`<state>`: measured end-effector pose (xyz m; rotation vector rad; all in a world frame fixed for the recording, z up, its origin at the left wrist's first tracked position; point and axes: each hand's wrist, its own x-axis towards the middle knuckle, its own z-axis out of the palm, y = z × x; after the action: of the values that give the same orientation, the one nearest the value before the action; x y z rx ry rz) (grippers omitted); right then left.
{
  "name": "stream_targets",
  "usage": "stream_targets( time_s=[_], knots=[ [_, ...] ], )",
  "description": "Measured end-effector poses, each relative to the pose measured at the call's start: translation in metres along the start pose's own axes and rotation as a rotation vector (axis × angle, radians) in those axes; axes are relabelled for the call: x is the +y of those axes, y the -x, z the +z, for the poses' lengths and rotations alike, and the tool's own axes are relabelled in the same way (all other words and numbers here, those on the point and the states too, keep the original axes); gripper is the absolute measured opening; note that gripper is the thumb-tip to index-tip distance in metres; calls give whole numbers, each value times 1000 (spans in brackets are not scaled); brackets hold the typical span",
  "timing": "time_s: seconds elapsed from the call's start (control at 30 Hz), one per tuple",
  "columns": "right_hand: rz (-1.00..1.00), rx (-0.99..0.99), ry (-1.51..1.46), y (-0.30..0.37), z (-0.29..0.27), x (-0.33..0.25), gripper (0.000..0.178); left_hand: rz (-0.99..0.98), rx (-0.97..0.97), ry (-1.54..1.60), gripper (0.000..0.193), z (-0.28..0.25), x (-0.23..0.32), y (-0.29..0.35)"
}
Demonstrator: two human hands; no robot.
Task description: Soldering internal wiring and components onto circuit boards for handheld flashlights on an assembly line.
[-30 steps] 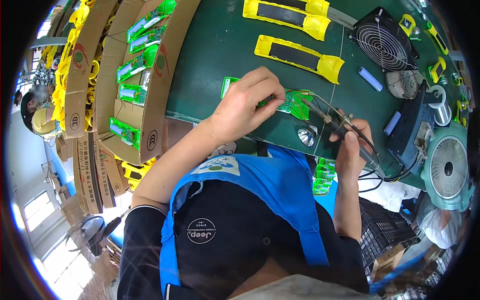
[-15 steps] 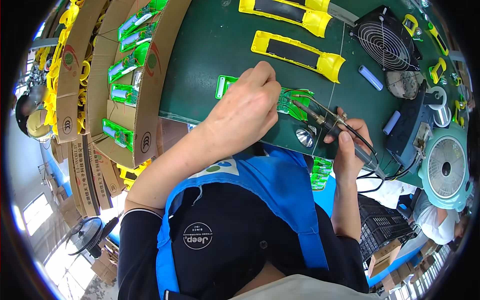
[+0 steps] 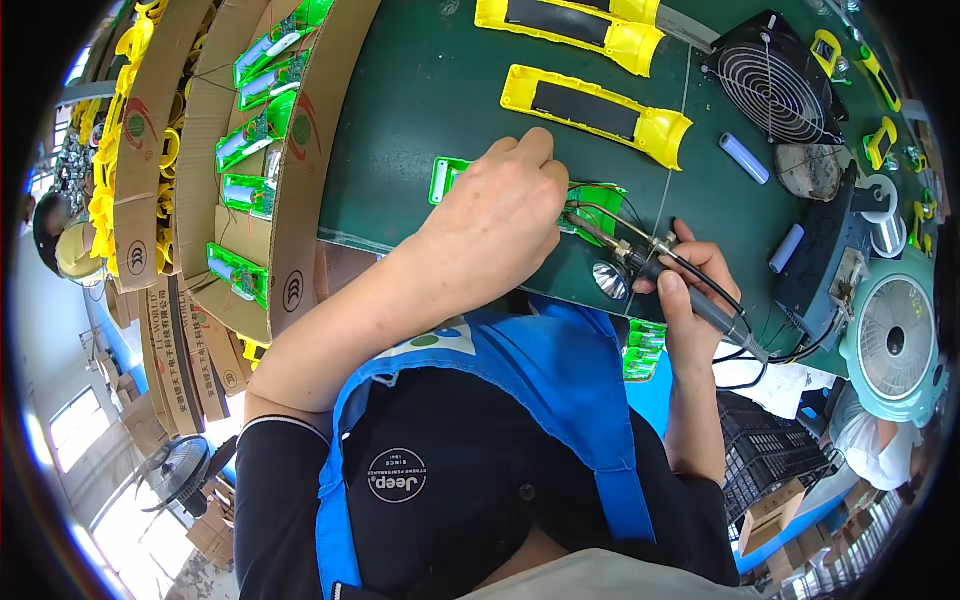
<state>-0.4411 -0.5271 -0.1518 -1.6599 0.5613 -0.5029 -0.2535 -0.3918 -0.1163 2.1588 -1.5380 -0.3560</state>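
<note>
My right hand [image 3: 690,300] is wrapped round the dark handle of a soldering iron [image 3: 718,314]; a thin metal solder-feed tube runs along it. The iron's tip reaches a green plastic housing [image 3: 604,203] lying on the bench. My left hand [image 3: 490,225] is closed over the middle of that housing. Its fingertips are hidden behind the back of the hand, so whatever they pinch does not show. The housing's left end peeks out beyond my knuckles. A shiny reflector cup [image 3: 609,280] lies beside the iron, near the bench edge.
Yellow casings [image 3: 655,125] lie across the far bench. To the left, a cardboard box [image 3: 240,300] holds several green housings with batteries. On the right are a black fan [image 3: 765,85], blue cylindrical cells [image 3: 743,158], a solder spool [image 3: 884,215], a blue-grey soldering station [image 3: 815,260] and a pale-green fan [image 3: 893,335].
The soldering iron's tip has shifted slightly left and down, closer to my left fingers. My left hand stays over the housing, having moved only slightly.
</note>
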Motion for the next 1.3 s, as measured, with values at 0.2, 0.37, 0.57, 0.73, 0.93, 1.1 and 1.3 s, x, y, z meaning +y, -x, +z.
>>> stream_targets(
  time_s=[0.2, 0.37, 0.57, 0.73, 0.93, 1.1, 1.3],
  knots=[
    [-63, -54, 67, 0, -2, 0, 28, 0, -4, -2, 11, -1, 0, 1],
    [-55, -15, -9, 0, -2, 2, 20, 0, -3, 7, 11, 0, -1, 1],
    [-45, 18, -132, 2, -7, 9, 22, -6, -22, -3, 11, -3, 0, 0],
    [-33, 15, -131, 1, -8, 8, 23, -6, -16, 7, 11, -2, 1, -1],
    [12, 115, -202, 3, -5, -5, 30, -10, -26, 9, 11, -3, 1, -1],
    [-78, 123, -146, -13, -2, -14, 31, -3, -25, 12, 10, -2, 1, -1],
    [-193, 103, -123, -29, -13, -21, 32, -62, -161, 159, 13, -27, -18, 10]
  ],
)
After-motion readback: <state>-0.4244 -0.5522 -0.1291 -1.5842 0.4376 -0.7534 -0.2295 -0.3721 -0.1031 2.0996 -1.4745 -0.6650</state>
